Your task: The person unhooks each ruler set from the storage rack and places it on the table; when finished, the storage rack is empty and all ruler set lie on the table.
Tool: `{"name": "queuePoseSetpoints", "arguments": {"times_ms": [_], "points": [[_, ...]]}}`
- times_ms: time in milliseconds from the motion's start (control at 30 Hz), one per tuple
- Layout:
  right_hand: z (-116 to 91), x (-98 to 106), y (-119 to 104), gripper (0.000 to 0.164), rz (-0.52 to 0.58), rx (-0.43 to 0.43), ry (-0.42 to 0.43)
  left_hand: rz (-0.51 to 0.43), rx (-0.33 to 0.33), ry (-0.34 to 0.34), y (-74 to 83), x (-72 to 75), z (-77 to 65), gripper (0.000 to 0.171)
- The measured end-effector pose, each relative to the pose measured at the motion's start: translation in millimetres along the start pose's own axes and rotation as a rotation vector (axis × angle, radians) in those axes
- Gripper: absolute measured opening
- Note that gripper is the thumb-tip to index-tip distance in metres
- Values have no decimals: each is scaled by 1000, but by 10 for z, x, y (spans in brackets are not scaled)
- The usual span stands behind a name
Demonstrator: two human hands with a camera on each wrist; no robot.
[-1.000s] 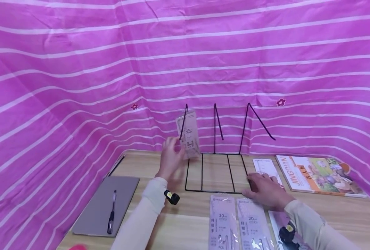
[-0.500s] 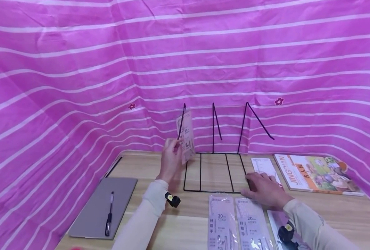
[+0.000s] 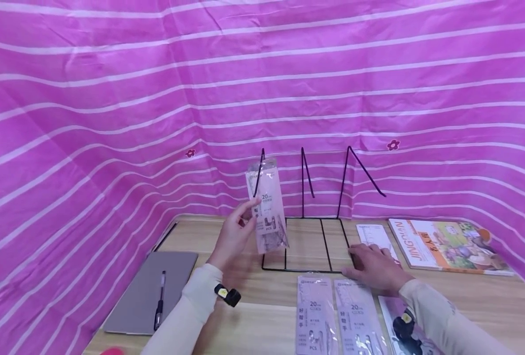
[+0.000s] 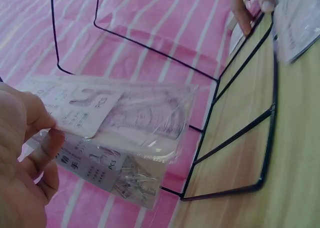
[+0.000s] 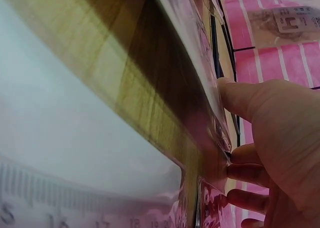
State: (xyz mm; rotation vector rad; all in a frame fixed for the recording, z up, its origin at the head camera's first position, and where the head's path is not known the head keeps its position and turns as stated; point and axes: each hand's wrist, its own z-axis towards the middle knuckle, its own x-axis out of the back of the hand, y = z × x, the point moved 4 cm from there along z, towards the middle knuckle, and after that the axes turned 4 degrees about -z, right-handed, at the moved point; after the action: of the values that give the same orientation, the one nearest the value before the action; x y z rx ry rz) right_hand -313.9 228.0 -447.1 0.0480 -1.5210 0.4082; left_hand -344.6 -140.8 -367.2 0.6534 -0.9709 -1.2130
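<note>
My left hand [image 3: 231, 239] pinches the lower left edge of a clear-wrapped ruler set packet [image 3: 272, 197] between thumb and fingers. The packet stands upright at the left arm of a black wire rack [image 3: 303, 185], its top behind the slanting wire. In the left wrist view, a second packet [image 4: 95, 168] shows below the pinched packet [image 4: 95, 108], partly covered by it. My right hand [image 3: 379, 268] holds the rack's front right base corner, thumb at the front wire and fingers over the side wire. The rack's other two arms are bare.
Two ruler set packets [image 3: 315, 315] lie in front of the rack, and a third packet [image 3: 393, 308] is partly under my right wrist. Behind my right hand lies another packet [image 3: 373, 234], beside a magazine [image 3: 457, 246]. At left, a pen [image 3: 159, 305] lies on a grey notebook [image 3: 133, 296]. Striped pink cloth [image 3: 262, 88] encloses the table.
The packet in my left hand turned nearly edge-on, then swung back to face me, its lower end now nearer. My left hand shifted slightly left and down. The right hand stayed at the rack corner.
</note>
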Motion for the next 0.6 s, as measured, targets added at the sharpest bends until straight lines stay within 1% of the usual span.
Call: {"name": "queuePoseSetpoints", "arguments": {"times_ms": [100, 200, 267, 467, 600], "points": [[17, -13, 5, 78, -5, 1, 1, -36, 72, -44, 41, 63, -147, 51], [23, -18, 7, 77, -5, -1, -2, -79, 105, -94, 75, 107, -311, 50], [25, -21, 4, 78, -1, -3, -9, -95, 110, -116, 103, 139, -431, 50], [25, -7, -4, 81, 10, -17, -20, -114, 90, -145, 217, 234, -791, 48], [12, 3, 6, 81, 7, -25, -24, -163, 30, -183, 339, 257, -1011, 46]]}}
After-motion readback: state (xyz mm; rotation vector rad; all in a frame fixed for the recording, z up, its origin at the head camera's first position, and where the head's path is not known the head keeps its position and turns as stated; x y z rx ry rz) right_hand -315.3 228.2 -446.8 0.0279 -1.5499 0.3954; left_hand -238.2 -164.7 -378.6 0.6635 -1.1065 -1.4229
